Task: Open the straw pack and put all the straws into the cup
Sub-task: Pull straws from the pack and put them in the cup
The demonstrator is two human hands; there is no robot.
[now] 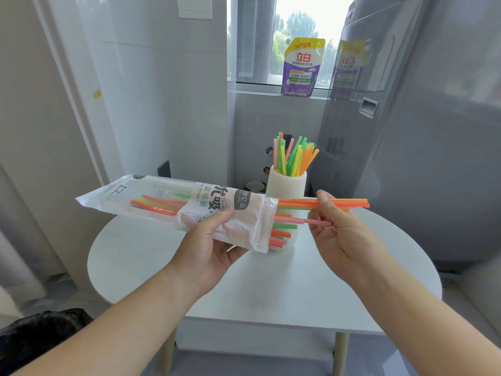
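My left hand grips a clear plastic straw pack lying almost level above the table, its open end pointing right. Several coloured straws poke out of that open end. My right hand pinches a few orange and green straws that are drawn partway out of the pack, with a pink one lower between its fingers. Behind the pack stands a white ribbed cup on the table, holding several upright straws in green, yellow, orange and pink.
The white oval table carries the cup. A grey refrigerator rises at the right. A purple detergent pouch stands on the window sill behind. A black bag lies at the lower left on the floor.
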